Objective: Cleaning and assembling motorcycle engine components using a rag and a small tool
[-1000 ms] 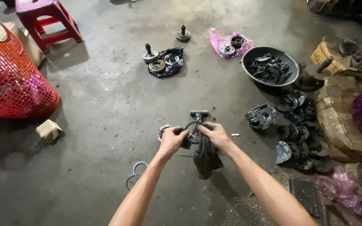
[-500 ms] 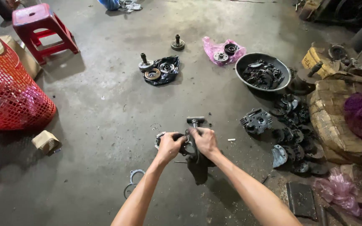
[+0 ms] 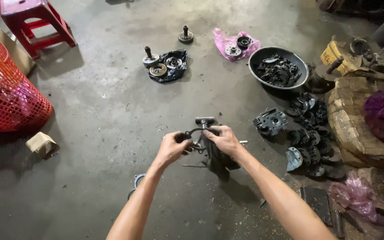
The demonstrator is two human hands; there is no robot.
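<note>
Left grip: my left hand (image 3: 170,149) pinched the left edge of a thin dark ring-shaped gasket (image 3: 195,134), fingers closed on it.
Right grip: my right hand (image 3: 224,140) pinched the other side of the gasket, and I think it also pressed on the dark metal part (image 3: 218,160) under it. I could not tell where each finger sat.
Where the thing was: the gasket was up off the floor (image 3: 103,111) between my two hands, right over the metal part, which stood on the floor in front of me.
How to do it well: I judged it best to hold the gasket softly with both hands, keep it flat and not bend it, because it looked thin and could tear.
Just beside: a small T-shaped tool (image 3: 205,120) stood just behind my hands. A metal ring (image 3: 135,183) lay on the floor near my left arm.
Right side: a pile of dark metal parts (image 3: 310,138) lay near, and a round black bowl (image 3: 258,60) held more parts.
Far off: a black bag with round parts (image 3: 169,65), a pink bag (image 3: 232,41), a red basket (image 3: 5,98) and a red stool (image 3: 34,20) sat well apart.
</note>
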